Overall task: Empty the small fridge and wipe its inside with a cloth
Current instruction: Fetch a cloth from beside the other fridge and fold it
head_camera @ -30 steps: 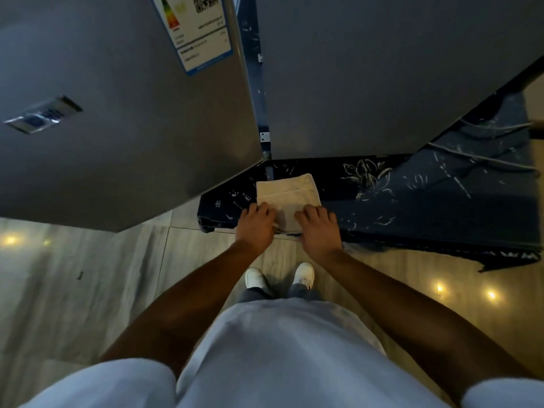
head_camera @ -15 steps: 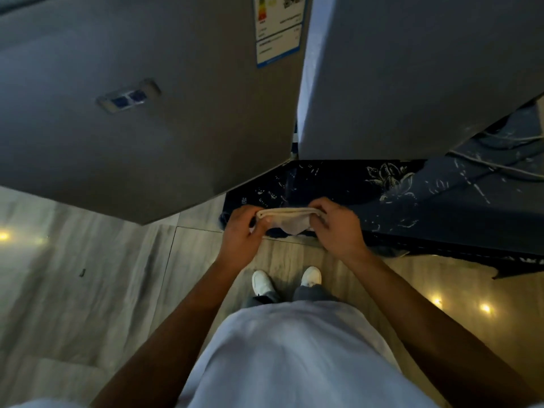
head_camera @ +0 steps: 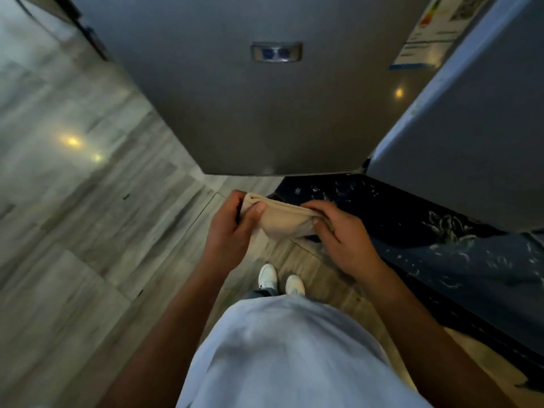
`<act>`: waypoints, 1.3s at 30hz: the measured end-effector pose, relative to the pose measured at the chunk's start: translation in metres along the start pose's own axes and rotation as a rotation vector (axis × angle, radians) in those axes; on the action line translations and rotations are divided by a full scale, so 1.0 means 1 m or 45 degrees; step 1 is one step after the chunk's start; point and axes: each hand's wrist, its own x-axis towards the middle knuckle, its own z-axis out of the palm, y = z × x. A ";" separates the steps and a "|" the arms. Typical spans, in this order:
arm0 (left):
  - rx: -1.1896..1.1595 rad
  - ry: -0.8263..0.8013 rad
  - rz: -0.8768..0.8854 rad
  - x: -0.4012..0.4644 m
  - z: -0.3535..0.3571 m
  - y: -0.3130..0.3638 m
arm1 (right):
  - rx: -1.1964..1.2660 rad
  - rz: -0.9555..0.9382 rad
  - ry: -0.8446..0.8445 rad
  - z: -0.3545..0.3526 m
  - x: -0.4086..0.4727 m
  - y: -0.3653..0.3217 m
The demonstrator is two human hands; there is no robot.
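I hold a folded beige cloth (head_camera: 284, 220) in front of me, above the floor. My left hand (head_camera: 232, 231) grips its left end and my right hand (head_camera: 341, 234) pinches its right end. The grey fridge door (head_camera: 259, 113) fills the upper middle of the view, with a small badge (head_camera: 276, 52) on it and an energy label (head_camera: 432, 30) at the upper right. A second grey fridge panel (head_camera: 471, 148) stands to the right of the door. The fridge's inside is hidden.
A dark blue patterned fabric (head_camera: 441, 245) covers a low surface under the fridge at the right. Grey wood-look floor tiles (head_camera: 88, 216) spread to the left. My white shoes (head_camera: 279, 279) show below the hands.
The cloth has been lifted off the dark blue fabric and gathered between both hands. The view has swung left, so the fridge door now sits in the middle.
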 end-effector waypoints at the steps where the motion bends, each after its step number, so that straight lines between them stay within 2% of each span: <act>1: -0.022 0.030 0.004 -0.004 -0.005 0.002 | -0.015 -0.021 -0.043 0.002 0.003 -0.002; 9: -0.084 0.246 -0.038 -0.048 -0.047 0.005 | -0.059 -0.274 -0.195 0.030 0.016 -0.024; 14: -0.150 0.368 -0.039 -0.069 -0.073 -0.001 | -0.016 -0.245 -0.302 0.061 0.015 -0.043; 17: -0.142 0.404 -0.062 -0.078 -0.095 -0.013 | -0.039 -0.227 -0.285 0.085 0.018 -0.058; 21: -0.144 0.403 -0.119 -0.091 -0.139 -0.036 | -0.038 -0.188 -0.331 0.130 0.025 -0.091; 24: -0.152 0.366 -0.113 -0.101 -0.183 -0.057 | -0.072 -0.250 -0.377 0.174 0.034 -0.126; 29: -0.108 0.312 -0.077 -0.115 -0.259 -0.091 | -0.043 -0.358 -0.545 0.252 0.044 -0.194; 34: -0.092 0.249 -0.036 -0.120 -0.334 -0.109 | 0.003 -0.338 -0.708 0.314 0.055 -0.244; 39: -0.116 0.228 -0.040 -0.111 -0.374 -0.116 | 0.062 -0.428 -0.730 0.336 0.068 -0.259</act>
